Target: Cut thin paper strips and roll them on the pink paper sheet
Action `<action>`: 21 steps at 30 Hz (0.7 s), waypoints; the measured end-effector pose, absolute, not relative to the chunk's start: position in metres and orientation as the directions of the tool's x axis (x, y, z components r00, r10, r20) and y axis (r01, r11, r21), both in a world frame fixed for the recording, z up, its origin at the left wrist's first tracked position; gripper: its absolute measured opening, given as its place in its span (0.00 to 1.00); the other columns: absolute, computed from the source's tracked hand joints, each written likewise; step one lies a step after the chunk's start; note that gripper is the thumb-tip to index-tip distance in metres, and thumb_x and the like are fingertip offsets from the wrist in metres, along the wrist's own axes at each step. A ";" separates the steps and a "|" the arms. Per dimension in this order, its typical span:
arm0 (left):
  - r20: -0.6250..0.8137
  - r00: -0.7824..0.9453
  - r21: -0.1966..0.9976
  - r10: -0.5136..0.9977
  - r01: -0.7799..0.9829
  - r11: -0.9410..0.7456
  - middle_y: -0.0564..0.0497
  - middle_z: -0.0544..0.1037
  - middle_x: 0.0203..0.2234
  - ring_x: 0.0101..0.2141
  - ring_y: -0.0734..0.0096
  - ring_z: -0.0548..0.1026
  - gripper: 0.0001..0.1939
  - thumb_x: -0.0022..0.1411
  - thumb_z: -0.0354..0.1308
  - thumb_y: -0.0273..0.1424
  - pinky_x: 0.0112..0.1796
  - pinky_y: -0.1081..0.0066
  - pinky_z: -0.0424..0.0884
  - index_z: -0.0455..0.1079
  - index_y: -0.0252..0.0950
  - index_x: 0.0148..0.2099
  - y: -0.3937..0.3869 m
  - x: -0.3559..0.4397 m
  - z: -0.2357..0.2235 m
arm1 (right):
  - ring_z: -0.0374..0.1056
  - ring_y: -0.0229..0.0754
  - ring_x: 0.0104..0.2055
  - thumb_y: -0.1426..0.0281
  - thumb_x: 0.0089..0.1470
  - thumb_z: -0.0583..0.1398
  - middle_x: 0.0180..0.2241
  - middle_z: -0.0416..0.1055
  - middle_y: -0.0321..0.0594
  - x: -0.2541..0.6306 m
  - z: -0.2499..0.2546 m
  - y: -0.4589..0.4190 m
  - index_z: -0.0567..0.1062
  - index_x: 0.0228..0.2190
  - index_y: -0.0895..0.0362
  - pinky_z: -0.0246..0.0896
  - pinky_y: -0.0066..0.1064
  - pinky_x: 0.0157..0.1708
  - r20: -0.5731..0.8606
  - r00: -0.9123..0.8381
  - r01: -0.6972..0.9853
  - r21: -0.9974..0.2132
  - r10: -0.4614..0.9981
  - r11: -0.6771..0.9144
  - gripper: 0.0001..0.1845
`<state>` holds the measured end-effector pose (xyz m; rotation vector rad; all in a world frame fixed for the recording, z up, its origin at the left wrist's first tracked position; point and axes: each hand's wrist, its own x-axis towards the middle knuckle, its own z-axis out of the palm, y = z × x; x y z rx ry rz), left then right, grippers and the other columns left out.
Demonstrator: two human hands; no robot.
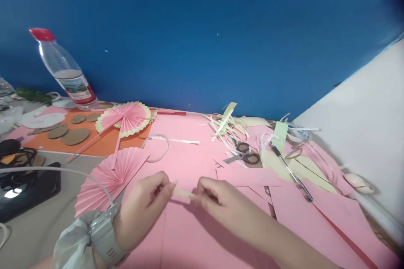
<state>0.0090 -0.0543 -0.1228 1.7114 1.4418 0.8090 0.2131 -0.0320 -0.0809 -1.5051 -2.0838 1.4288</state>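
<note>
Strip of pale yellow paper (182, 193) is held out above pink paper (186, 159), spanned between both hands. One end is pinched by the thumb and forefinger of the left hand (147, 204), the other by those of the right hand (214, 195). Just beyond the left hand, a pleated pink fan (121, 172) is spread, with a white loop (168, 149) laid near it. Scissors (242, 156) and a pen (288, 167) are left farther right among paper scraps (227, 124). Cardboard discs (75, 136) are set out at left, near a red-capped bottle (67, 63).
</note>
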 end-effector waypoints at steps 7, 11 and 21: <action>-0.019 0.088 0.846 0.996 0.532 -0.031 0.60 0.57 0.17 0.20 0.76 0.57 0.18 0.66 0.44 0.40 0.24 0.74 0.55 0.52 0.39 0.24 -0.051 0.006 -0.124 | 0.57 0.34 0.23 0.62 0.59 0.51 0.22 0.63 0.30 0.250 -0.049 -0.016 0.60 0.22 0.55 0.43 0.25 0.19 -0.342 -0.382 0.830 -0.536 0.859 0.156 0.16; -0.013 0.092 0.845 0.996 0.534 -0.039 0.60 0.55 0.17 0.20 0.77 0.55 0.18 0.65 0.47 0.39 0.23 0.74 0.53 0.52 0.39 0.24 -0.051 0.006 -0.125 | 0.58 0.34 0.20 0.62 0.60 0.50 0.20 0.64 0.31 0.255 -0.048 -0.021 0.62 0.22 0.54 0.41 0.26 0.16 -0.344 -0.413 0.859 -0.456 0.843 0.235 0.16; -0.041 0.231 0.890 0.972 0.450 -0.070 0.59 0.65 0.13 0.16 0.78 0.64 0.18 0.64 0.50 0.40 0.22 0.77 0.61 0.59 0.37 0.24 -0.055 0.007 -0.124 | 0.53 0.34 0.12 0.66 0.47 0.62 0.14 0.64 0.32 0.252 -0.049 -0.074 0.73 0.23 0.50 0.39 0.29 0.16 -0.382 -0.652 0.749 -0.459 0.656 0.478 0.04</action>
